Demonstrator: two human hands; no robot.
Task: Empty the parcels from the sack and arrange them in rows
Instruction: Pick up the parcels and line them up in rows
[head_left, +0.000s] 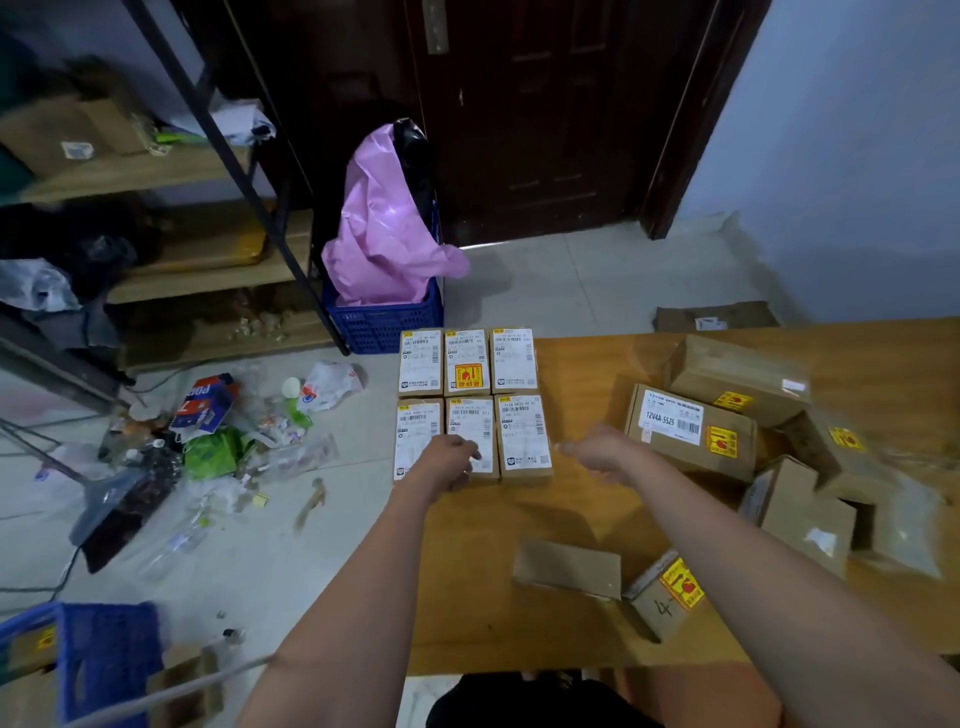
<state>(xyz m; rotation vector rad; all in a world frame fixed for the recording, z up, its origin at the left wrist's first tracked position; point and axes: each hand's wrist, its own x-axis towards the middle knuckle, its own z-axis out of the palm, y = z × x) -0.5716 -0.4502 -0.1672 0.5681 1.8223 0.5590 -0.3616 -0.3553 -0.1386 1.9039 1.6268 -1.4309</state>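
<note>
Both forearms reach fwd over near edge of wooden table (571, 499). Left hand (451, 460) lies on near-row parcels at table's left edge, fingers loosely bent on the labels, nothing pinched. Right hand (597, 451) hovers just right of the rows, fingers relaxed and apart, holding nothing.

Edges/room: six labelled parcels (470, 402) sit flush at table's far-left corner, left column right at the edge, floor directly beyond. Bare tabletop btwn rows and loose boxes; more bare surface near-centre.

Appearance: small brown cartons, white shipping labels w/ barcodes facing up; far-middle one also carries a yellow-red sticker. Two rows of three, sides touching or nearly so.

Orientation: each carton's long axis runs away from the camera, labels upright, all parallel.

Unsorted: large box (691, 431) marked 12V4A-5525 lies skewed right of the rows; more cartons heaped at right, several tilted. Flat box (567, 566) and stickered box (667, 590) lie near the front edge.

Floor left: litter pile (218, 431), blue crate (382, 322) w/ pink bag (384, 228)
</note>
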